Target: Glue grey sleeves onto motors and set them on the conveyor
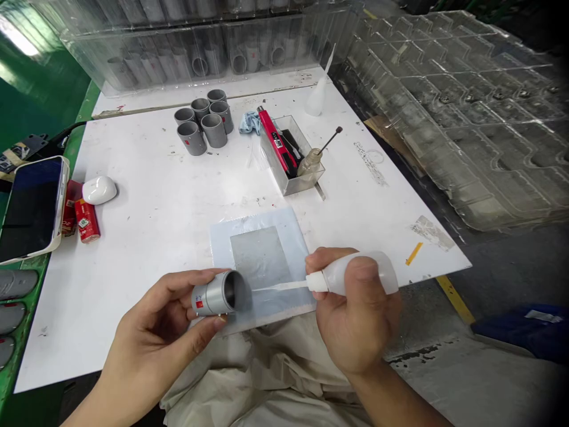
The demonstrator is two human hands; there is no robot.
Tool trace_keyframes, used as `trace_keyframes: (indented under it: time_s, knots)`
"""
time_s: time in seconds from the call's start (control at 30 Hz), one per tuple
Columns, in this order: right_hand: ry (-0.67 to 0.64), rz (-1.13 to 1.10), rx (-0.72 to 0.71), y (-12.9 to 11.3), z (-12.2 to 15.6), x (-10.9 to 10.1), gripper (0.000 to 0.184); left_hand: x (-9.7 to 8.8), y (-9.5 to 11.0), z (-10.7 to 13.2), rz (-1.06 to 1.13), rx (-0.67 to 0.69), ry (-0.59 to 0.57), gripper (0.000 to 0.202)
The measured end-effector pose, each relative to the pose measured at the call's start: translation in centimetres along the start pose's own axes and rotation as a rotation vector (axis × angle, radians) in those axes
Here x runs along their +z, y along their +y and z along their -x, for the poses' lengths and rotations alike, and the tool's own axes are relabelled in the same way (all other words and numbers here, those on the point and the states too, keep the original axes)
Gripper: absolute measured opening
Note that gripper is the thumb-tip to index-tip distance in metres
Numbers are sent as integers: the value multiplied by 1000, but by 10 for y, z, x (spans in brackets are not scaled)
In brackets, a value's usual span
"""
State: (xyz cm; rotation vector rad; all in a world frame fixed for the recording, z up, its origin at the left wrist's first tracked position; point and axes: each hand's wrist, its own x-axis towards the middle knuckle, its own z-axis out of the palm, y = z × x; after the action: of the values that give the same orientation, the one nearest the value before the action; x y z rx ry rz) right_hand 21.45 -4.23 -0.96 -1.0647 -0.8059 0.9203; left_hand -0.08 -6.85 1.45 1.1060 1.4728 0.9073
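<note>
left hand (151, 332): fingers gripping a hollow grey cylinder (208, 298), held on its side, open end facing right, red mark on its wall. right hand (358, 320): fingers wrapped about a white squeeze bottle (336, 276), thin nozzle (284, 286) aimed left, tip just beside the cylinder's open end. both held over or near a pale blue cloth (221, 234) bearing a grey sheet (260, 254), front part of white tabletop (151, 237). farther back: six upright grey cylinders (214, 131) clustered; right of them, an open-topped box (304, 185) holding a red cutter (273, 137).
</note>
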Motion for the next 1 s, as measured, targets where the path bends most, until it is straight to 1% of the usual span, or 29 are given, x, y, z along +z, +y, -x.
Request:
trace_keyframes:
  time_s: [0.07,0.2,0.33,0.37,0.47,0.53,0.6,0.67,0.8,1.0]
  knots:
    - [-2,21,-7,0,0,0,29,1,1,0,-1,-18,-2,40]
    - [6,92,-30,-5,3,-2,23,-1,-1,-2,35,23,-20,31]
    - [-68,194,-106,-11,5,-8,9,-3,0,-4,63,-21,-30,24]
    - [-74,217,-114,-11,5,-9,8,-3,1,-4,56,-37,-26,23]
    - [-36,202,-127,-8,4,-10,9,-3,2,-4,41,-57,-17,24]
    - [-29,139,-129,-4,4,-10,20,-3,2,-3,55,-63,-19,24]
    - [-51,96,-140,0,5,-8,29,-2,2,-3,71,-70,-20,25]
    - [-69,85,-155,4,6,-7,29,-2,2,-3,80,-67,-16,25]
    - [-66,72,-162,9,8,-5,29,-1,2,-3,74,-35,-3,24]
    - [-79,90,-125,8,6,-3,27,2,1,-2,83,-5,-3,23]
